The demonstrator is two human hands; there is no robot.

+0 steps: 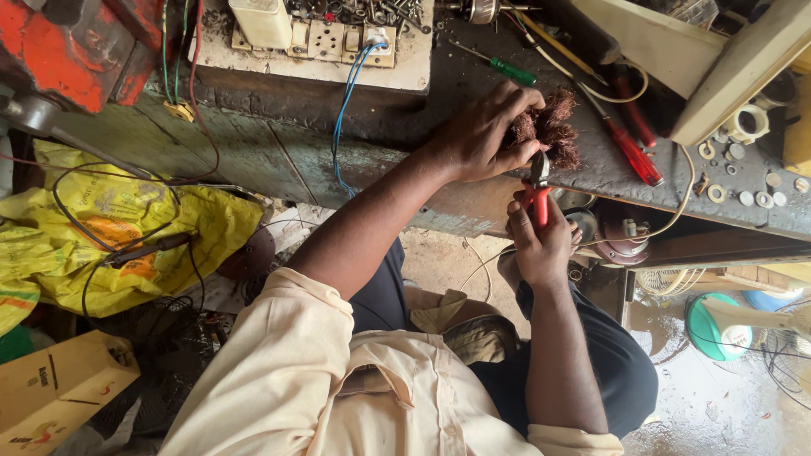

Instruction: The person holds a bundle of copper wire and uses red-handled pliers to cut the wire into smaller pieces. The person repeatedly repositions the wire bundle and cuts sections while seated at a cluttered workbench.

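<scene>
While my left hand (477, 139) clamps the brown wire bundle (551, 128) at the bench (253, 152) edge, my right hand (541, 241) is closed round red-handled cutters (536, 190) whose tip touches it; I judge a slip could nick my left fingertips (530, 150).

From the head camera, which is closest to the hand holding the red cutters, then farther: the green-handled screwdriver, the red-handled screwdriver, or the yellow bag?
Measured from the right hand gripping the red cutters:
1. Red-handled screwdriver, on the bench just beyond and to that hand's outer side.
2. Green-handled screwdriver, farther back on the bench, past the left hand.
3. Yellow bag, far across on the floor side.
</scene>
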